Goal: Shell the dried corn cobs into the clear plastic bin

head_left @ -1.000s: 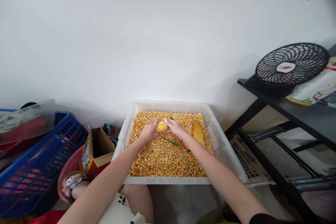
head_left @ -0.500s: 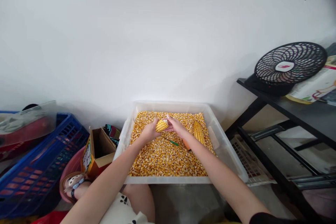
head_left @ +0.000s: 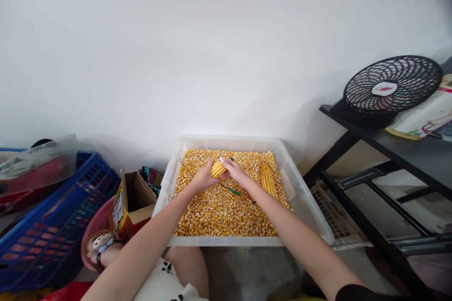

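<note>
Corn cob (head_left: 218, 169) held between both hands above the kernel-filled tub (head_left: 302, 197).
Left hand (head_left: 202, 179) closes around its near end, right hand (head_left: 236, 172) pinches the far end; its long axis runs left-right.

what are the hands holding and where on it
Both hands grip one short corn cob over the bin of kernels: the left hand at its left end, the right hand at its right end.

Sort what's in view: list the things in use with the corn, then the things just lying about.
In use:
left hand and right hand, both on the corn cob
clear tub of loose kernels
second cob
green-handled tool

Lying about:
fan
black shelf
cardboard box
blue crate
</note>
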`<state>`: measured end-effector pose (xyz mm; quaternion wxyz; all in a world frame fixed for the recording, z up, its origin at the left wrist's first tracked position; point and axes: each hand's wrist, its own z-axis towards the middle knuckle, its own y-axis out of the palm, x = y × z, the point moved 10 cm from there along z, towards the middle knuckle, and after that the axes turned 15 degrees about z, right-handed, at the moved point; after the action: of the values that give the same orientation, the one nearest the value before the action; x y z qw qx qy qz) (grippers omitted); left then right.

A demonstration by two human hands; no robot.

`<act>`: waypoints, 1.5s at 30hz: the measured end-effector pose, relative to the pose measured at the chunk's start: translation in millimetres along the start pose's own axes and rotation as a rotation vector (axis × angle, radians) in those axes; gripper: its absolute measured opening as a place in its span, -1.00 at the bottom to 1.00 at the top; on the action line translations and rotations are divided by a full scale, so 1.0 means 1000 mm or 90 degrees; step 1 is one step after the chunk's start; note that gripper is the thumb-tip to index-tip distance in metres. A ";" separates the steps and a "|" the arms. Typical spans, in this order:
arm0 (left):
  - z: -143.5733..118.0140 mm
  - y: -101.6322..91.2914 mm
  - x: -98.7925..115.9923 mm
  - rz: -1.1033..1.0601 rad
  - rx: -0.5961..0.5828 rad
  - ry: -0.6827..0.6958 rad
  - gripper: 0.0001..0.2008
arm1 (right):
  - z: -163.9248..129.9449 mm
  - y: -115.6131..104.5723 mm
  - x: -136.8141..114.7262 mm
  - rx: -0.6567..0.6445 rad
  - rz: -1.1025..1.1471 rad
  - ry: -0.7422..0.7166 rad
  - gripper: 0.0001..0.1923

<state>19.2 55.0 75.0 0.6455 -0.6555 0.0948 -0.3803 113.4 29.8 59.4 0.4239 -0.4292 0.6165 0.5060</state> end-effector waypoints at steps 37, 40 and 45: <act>-0.002 0.009 0.002 0.013 -0.050 0.038 -0.61 | 0.002 0.000 0.007 -0.014 -0.080 -0.017 -0.63; -0.003 0.011 0.001 0.011 -0.056 0.040 -0.59 | 0.002 -0.002 0.011 -0.003 -0.054 0.002 -0.63; -0.003 0.011 0.000 -0.019 -0.075 0.020 -0.54 | 0.003 -0.004 0.016 0.001 0.007 0.021 -0.60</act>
<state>21.0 51.3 64.7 0.5987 -0.6873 0.1173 -0.3942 113.2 30.3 43.1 0.4111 -0.4339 0.6263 0.5005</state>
